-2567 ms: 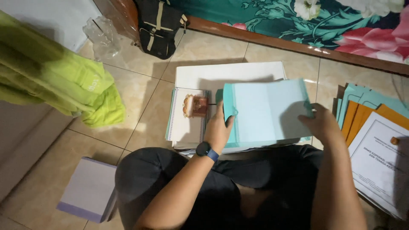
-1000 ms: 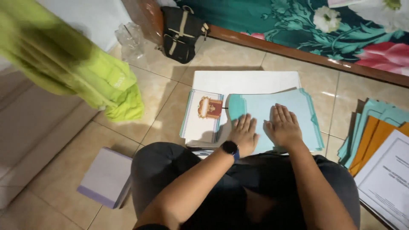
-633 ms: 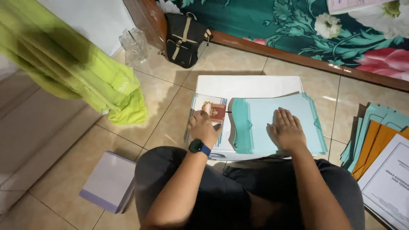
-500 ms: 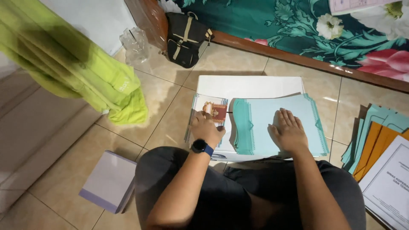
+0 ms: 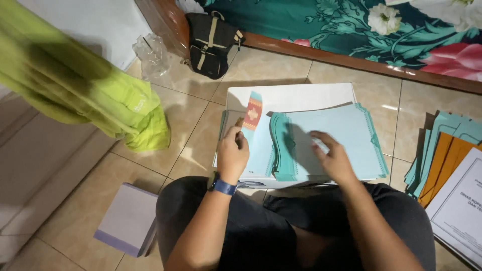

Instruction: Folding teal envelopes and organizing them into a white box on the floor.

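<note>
Green cloth: a bright lime-green fabric garment (image 5: 85,95) hangs blurred over the left of the floor, well apart from the work.
Purple box: a flat pale lilac cardboard box (image 5: 128,226) lies on the tiled floor (image 5: 165,160) near the person's left knee, untouched.
Black bag: a small black fabric bag with tan straps (image 5: 211,42) leans against the wooden bed frame at the far edge of the floor, with crumpled clear plastic wrap (image 5: 150,52) just beside it.
White board: a flat white rectangular box (image 5: 296,95) on the floor in front of the lap carries the papers.
Left hand: the left hand (image 5: 232,153), with a blue wristband (image 5: 223,187), rests on the left half of an opened pale teal card with scalloped edges (image 5: 258,150); its fingers (image 5: 238,131) pinch a thin sheet at the red-and-gold patterned strip (image 5: 252,111), closed lightly on it.
Teal stack: a pile of pale teal scalloped card folders (image 5: 326,140) lies on the right half of the white box.
Right hand: the right hand (image 5: 334,158) lies flat on that pile, fingers spread, gripping nothing.
Side pile: more teal and orange folders (image 5: 442,150) and a white printed sheet (image 5: 459,211) sit at the right edge of the floor.
Step in hand: it looks like one card is being opened or fitted while the pile is steadied.
Next move: probably calls for a light pinch on the thin sheet, with the right palm holding the pile square.
</note>
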